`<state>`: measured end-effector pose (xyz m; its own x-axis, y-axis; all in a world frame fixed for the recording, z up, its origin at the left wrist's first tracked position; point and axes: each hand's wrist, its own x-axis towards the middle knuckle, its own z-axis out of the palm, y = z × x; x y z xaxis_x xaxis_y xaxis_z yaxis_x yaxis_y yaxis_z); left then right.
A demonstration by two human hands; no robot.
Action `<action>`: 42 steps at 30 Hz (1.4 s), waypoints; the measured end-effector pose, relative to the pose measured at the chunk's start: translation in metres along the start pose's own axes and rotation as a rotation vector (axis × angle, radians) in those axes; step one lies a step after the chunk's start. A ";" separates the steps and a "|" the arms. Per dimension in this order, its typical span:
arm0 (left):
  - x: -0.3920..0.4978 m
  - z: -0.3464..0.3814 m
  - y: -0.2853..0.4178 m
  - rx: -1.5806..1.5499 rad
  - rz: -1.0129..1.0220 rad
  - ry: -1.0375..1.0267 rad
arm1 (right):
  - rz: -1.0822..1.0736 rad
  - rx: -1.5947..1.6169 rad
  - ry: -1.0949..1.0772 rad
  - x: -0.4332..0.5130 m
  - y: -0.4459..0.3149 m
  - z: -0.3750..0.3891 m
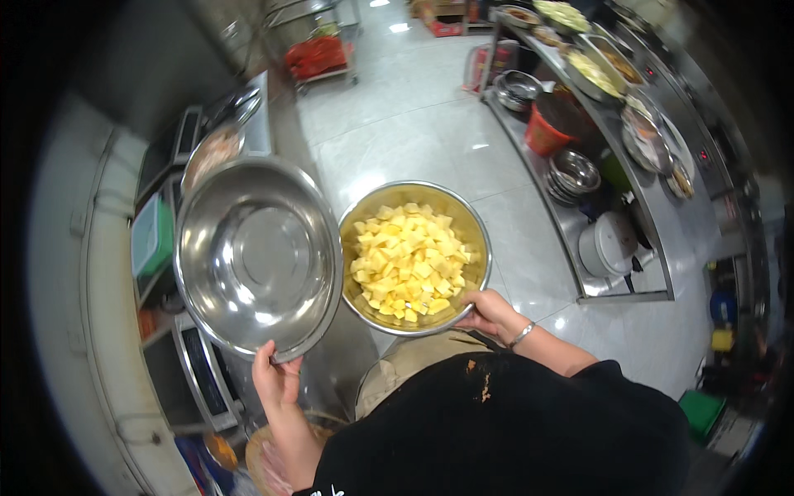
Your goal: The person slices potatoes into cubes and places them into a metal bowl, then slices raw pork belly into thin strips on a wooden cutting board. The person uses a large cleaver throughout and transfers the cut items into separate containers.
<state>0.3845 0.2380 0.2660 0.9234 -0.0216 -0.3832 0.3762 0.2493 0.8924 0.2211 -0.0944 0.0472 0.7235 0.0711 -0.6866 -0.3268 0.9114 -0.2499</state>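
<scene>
My left hand [277, 375] grips the near rim of a large steel bowl [267, 248], which has nothing in it and shows its shiny inside. Just right of it, my right hand [487, 315] holds the near right rim of a second steel bowl [477, 248]. Cut chunks of pale yellow food, probably potato [409, 260], fill much of this second bowl. The two rims lie side by side and seem to meet or overlap slightly. The fingers under both bowls are partly hidden.
A steel rack [527, 167] on the right carries food trays above, with a red bucket [549, 127], stacked bowls [570, 177] and a white pot [608, 245] below. On the left are a bowl of food [214, 149] and a green container [152, 239]. A cart [325, 74] stands ahead.
</scene>
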 end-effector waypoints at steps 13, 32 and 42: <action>0.206 -0.156 0.009 -0.031 -0.356 -0.010 | -0.414 0.147 0.381 -0.041 0.093 0.079; 0.469 -0.141 -0.024 0.092 -0.567 -0.331 | -1.316 0.741 0.612 -0.068 0.244 0.094; 0.509 -0.084 -0.089 -0.015 -0.540 -0.306 | -1.543 0.906 0.741 -0.090 0.264 0.003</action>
<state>0.8149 0.2865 -0.0282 0.5842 -0.4247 -0.6916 0.7970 0.1393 0.5876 0.0709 0.1411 0.0451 -0.4052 -0.8106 -0.4228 0.7799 -0.0652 -0.6224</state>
